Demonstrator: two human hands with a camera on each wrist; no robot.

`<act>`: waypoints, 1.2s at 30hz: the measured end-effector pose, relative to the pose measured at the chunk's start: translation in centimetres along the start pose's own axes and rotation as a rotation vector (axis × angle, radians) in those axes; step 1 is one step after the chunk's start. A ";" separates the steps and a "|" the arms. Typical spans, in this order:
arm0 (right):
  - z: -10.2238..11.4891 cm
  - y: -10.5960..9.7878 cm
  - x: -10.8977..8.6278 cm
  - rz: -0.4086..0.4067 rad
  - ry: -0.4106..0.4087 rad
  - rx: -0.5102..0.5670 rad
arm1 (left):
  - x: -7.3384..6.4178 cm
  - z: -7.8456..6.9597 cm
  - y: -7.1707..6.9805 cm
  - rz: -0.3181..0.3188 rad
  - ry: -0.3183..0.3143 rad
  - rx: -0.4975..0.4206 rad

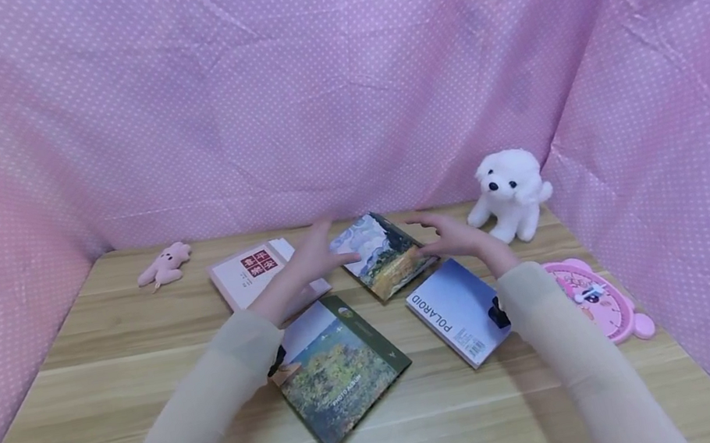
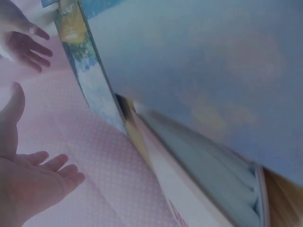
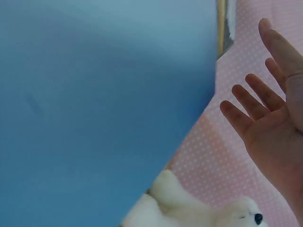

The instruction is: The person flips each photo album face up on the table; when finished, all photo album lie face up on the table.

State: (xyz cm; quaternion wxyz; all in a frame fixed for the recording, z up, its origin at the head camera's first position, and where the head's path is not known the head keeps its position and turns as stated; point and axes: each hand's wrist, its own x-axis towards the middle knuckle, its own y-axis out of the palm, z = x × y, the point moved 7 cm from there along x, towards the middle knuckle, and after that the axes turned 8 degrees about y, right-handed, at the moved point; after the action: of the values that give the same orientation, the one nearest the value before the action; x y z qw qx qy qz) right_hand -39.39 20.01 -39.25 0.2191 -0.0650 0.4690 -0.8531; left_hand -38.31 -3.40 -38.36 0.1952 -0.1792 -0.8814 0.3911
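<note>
My left hand hovers at the left side of a book with a painted landscape cover. Its fingers are spread, and nothing is held. On that book's other side, my right hand is likewise open, its fingers extended in the right wrist view. Below the left forearm lies a photo album with a garden picture and green spine. A pale pink book with red characters lies partly behind the left hand. Near the right wrist is a blue book marked POLAROID.
A white plush dog sits at the back right. In front of it, a pink clock is partly hidden by the right sleeve. A small pink plush toy lies back left. Pink dotted cloth hangs around the wooden table.
</note>
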 end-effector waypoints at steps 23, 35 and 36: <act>-2.4 1.3 1.1 0.191 0.089 -0.080 | 2.8 2.3 4.2 0.200 -0.060 0.094; -2.6 2.1 1.1 0.232 0.086 -0.072 | 3.1 2.8 4.5 0.237 -0.064 0.132; -2.6 2.1 1.1 0.232 0.084 -0.069 | 3.1 2.8 4.5 0.238 -0.067 0.129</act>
State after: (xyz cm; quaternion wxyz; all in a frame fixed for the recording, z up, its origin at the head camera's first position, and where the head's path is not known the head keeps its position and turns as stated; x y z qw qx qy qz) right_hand -40.56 20.51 -42.54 0.2942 0.0181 0.5113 -0.8072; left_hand -41.60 -0.84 -42.90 0.1292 -0.2565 -0.8329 0.4731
